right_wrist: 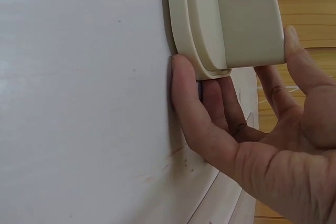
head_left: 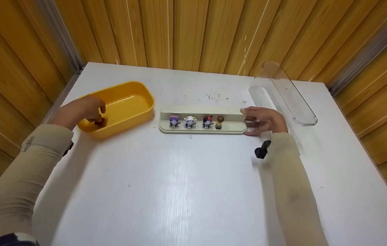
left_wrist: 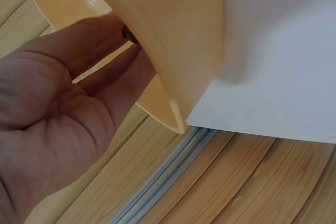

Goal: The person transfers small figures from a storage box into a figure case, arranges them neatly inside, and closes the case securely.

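Note:
My left hand [head_left: 85, 107] reaches into the near left end of a yellow plastic bin [head_left: 135, 118]. Its fingertips pinch a small dark reddish object [head_left: 100, 122], mostly hidden by the fingers; in the left wrist view only a dark bit of it [left_wrist: 128, 34] shows. With my right hand [head_left: 265, 119] I grip the right end of a cream display stand [head_left: 200, 110], thumb on the upper back part and fingers at the base's end [right_wrist: 202, 66]. Several small toy figurines stand in a row on it: one purple-topped [head_left: 174, 121], one white [head_left: 190, 122], one red-and-black [head_left: 207, 122], one brown-haired [head_left: 219, 122].
A clear long cover [head_left: 292, 92] lies at the back right of the white table [head_left: 179, 177], behind my right hand. Wood-look panels [head_left: 190, 34] rise along the back and both sides. A black wrist-mount piece [head_left: 262, 150] juts from the right sleeve.

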A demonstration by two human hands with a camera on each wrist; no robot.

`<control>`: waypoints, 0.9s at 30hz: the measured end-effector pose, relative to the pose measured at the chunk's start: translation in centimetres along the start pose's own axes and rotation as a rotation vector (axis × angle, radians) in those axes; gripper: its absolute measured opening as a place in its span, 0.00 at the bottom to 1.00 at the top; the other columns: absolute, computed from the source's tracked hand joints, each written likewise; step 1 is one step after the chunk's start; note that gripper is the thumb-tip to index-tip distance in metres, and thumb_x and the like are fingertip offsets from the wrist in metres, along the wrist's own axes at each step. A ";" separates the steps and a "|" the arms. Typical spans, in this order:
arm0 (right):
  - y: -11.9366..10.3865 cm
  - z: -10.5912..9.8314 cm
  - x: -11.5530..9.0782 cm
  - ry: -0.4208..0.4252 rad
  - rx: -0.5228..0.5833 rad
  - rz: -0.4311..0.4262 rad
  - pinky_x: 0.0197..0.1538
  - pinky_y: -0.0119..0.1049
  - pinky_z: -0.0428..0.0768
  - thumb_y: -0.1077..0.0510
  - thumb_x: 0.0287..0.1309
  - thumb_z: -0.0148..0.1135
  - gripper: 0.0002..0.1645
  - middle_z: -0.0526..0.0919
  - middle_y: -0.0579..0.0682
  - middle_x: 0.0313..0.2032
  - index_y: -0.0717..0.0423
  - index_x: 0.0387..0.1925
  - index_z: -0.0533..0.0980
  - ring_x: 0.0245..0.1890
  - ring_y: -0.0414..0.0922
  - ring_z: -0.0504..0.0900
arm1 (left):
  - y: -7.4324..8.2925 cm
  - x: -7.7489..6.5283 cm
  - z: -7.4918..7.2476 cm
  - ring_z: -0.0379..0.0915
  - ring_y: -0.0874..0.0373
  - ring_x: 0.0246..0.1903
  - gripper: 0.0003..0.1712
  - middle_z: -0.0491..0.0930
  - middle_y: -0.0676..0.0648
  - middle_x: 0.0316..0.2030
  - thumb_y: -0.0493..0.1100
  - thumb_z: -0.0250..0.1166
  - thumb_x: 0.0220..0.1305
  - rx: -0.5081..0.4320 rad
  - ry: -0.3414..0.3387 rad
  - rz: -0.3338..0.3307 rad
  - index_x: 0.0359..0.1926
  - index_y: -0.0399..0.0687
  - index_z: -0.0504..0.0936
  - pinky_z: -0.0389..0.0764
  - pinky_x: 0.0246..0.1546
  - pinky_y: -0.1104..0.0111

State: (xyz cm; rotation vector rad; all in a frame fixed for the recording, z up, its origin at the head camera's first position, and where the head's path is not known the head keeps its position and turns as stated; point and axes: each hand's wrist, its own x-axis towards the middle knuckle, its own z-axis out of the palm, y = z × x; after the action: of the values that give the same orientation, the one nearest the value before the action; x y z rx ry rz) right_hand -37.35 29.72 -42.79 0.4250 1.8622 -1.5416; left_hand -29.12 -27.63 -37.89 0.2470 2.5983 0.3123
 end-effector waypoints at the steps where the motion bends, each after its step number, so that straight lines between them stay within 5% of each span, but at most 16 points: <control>1: 0.0 0.0 0.0 -0.003 -0.001 0.001 0.55 0.52 0.83 0.46 0.64 0.69 0.32 0.73 0.56 0.60 0.50 0.64 0.69 0.54 0.52 0.76 | 0.0 0.0 0.1 0.75 0.47 0.35 0.17 0.81 0.37 0.36 0.32 0.65 0.63 0.004 0.009 0.006 0.52 0.27 0.80 0.81 0.40 0.56; 5: 0.1 0.1 0.1 -0.006 0.011 0.015 0.56 0.53 0.82 0.47 0.64 0.69 0.31 0.72 0.56 0.60 0.50 0.64 0.69 0.55 0.53 0.75 | -0.2 0.0 0.6 0.75 0.48 0.33 0.09 0.82 0.38 0.35 0.29 0.66 0.61 -0.019 0.048 0.019 0.43 0.29 0.85 0.82 0.36 0.59; 15: -0.1 0.1 0.1 -0.006 -0.013 -0.001 0.54 0.51 0.84 0.46 0.67 0.66 0.27 0.72 0.54 0.60 0.50 0.62 0.70 0.55 0.52 0.75 | -0.7 0.2 1.3 0.74 0.45 0.36 0.08 0.85 0.37 0.36 0.30 0.65 0.65 -0.159 0.128 0.053 0.44 0.30 0.86 0.81 0.50 0.48; 27: -0.1 0.1 0.0 -0.019 -0.023 -0.003 0.55 0.50 0.83 0.46 0.69 0.63 0.26 0.71 0.54 0.57 0.50 0.62 0.69 0.54 0.51 0.74 | -0.7 0.8 1.1 0.74 0.46 0.36 0.06 0.85 0.37 0.35 0.27 0.67 0.62 -0.116 0.182 0.070 0.41 0.30 0.86 0.81 0.46 0.51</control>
State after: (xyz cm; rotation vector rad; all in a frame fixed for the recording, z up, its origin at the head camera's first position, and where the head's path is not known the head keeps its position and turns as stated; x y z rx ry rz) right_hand -37.42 29.64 -42.75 0.3959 1.8653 -1.5201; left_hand -29.33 -27.94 -39.33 0.2811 2.7418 0.5309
